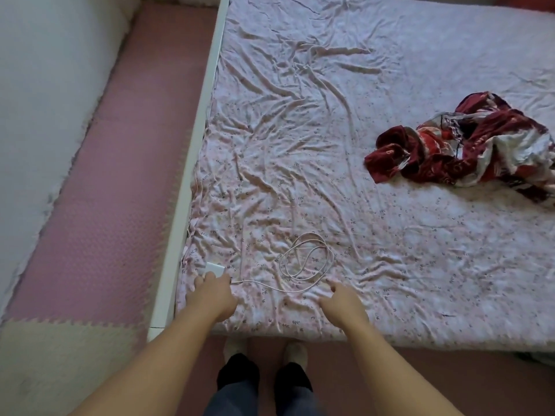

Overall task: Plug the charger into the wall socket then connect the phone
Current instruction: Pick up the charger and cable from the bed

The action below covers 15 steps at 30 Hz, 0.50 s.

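Bedroom, seen from the foot of a bed. Far left: pale wall and pink foam-mat floor [99,187]. Next: white painted bed frame rail [198,139] along the bed's left side. Pink floral cotton bedsheet [300,115], heavily creased, covers the mattress.

Left hand [211,292]: reaching to the white square plastic charger block [214,268] near the bed's left edge; fingertips touch it, but whether the grip has closed on it cannot be told.

White thin charging cable [306,262]: runs from the block into a loose coil on the sheet.

Right hand [342,298]: fingers apart, empty, just beside the cable's near run.

Far right: crumpled red-and-white patterned cloth [462,148], well apart.

No phone or wall socket in view.

Risk: lifting the block alone could drag the coil into a tangle or snag it on the sheet folds.
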{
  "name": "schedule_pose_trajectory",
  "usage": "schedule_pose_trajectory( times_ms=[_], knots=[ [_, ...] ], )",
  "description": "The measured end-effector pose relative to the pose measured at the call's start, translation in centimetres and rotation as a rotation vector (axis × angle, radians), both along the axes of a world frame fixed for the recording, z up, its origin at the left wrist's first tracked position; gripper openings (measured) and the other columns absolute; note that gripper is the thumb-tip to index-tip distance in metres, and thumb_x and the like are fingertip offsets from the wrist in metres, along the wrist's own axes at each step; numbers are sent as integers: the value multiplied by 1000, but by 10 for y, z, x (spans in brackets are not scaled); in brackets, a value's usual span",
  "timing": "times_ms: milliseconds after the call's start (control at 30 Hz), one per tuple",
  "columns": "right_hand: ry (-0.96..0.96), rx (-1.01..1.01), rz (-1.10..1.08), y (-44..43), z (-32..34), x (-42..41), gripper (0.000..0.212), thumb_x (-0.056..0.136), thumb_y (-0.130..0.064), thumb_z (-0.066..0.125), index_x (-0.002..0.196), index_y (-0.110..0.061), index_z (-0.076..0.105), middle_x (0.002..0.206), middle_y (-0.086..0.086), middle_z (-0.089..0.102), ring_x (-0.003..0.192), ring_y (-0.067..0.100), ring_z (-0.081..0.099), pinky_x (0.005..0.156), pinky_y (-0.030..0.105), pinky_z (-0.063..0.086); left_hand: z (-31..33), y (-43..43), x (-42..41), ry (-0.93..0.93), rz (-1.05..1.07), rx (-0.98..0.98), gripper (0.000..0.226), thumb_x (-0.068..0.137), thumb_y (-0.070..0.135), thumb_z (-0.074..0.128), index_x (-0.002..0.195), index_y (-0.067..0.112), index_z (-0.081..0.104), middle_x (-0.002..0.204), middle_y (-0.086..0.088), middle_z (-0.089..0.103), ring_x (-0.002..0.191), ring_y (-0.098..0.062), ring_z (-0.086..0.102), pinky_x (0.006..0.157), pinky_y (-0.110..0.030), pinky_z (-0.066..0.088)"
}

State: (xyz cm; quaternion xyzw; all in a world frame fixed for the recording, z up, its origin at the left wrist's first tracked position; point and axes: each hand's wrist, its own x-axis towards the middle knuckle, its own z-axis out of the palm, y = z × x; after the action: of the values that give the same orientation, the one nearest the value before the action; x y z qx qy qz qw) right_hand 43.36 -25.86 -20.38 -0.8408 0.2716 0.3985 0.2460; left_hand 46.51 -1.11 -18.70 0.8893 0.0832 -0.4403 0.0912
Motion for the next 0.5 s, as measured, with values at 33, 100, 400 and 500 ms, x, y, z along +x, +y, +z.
schedule_pose_trajectory(
  times_ms=[33, 100, 400, 500],
  knots=[
    [-4, 13, -50, 2, -10, 4, 65, 89, -29, 50, 149, -16, 27, 155, 13, 31, 90, 26, 51, 84, 45, 54, -10, 2, 2, -8, 16, -18, 49, 91, 26, 44, 139, 20, 36, 145, -13, 32, 134, -33, 27, 102, -43, 39],
    [-30, 22, -163, 5, -33, 9, 66, 88, -27, 51, 148, -14, 27, 146, 13, 43, 74, 24, 56, 65, 34, 52, -33, 5, 3, -32, 63, -47, 49, 91, 26, 44, 139, 21, 36, 144, -11, 32, 134, -32, 26, 101, -43, 38],
    [-68, 61, -705, 5, -199, 39, 78, 86, -36, 61, 147, -9, 21, 148, 16, 40, 125, 37, 49, 98, 51, 46, -192, 17, 4, -154, 418, -103, 59, 90, 21, 49, 145, 27, 31, 154, -13, 15, 141, -37, 18, 113, -50, 27],
    [-85, 54, -830, -4, -237, 43, 82, 84, -36, 65, 147, -9, 21, 147, 15, 39, 124, 38, 48, 100, 53, 44, -229, 17, 6, -180, 609, -135, 59, 90, 20, 51, 145, 32, 32, 154, -13, 11, 136, -39, 26, 112, -50, 29]
  ],
)
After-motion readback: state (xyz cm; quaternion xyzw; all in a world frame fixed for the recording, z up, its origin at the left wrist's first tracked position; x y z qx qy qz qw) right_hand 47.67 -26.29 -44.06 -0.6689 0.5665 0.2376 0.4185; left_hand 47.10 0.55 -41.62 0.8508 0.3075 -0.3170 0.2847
